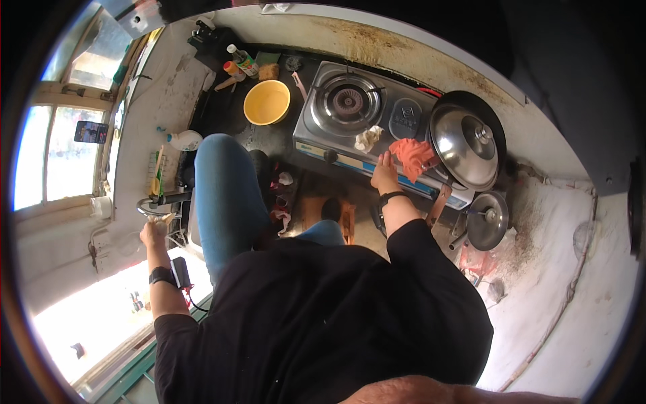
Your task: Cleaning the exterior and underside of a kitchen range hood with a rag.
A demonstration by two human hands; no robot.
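Note:
My right hand [385,171] is over the front edge of a two-burner gas stove [315,134], fingers stretched out, and nothing shows in its grip. Just right of the fingertips lies a crumpled orange cloth [412,155]. A crumpled cream cloth [369,139] sits on the stovetop to their left. Far off at the left, my left hand [154,232] is beside a curved metal rim [146,206]. Something pale shows at its fingers, too small to tell whether it is gripped. A black wok [467,98] with a shiny metal lid [464,144] covers the right burner.
A yellow basin [267,102], sauce bottles [242,59] and a knife block [212,43] stand on the dark counter. My jeans-clad knee [224,166] is raised near its edge. A smaller lidded pan [487,220] is right of the stove; a white bottle [185,140] stands left.

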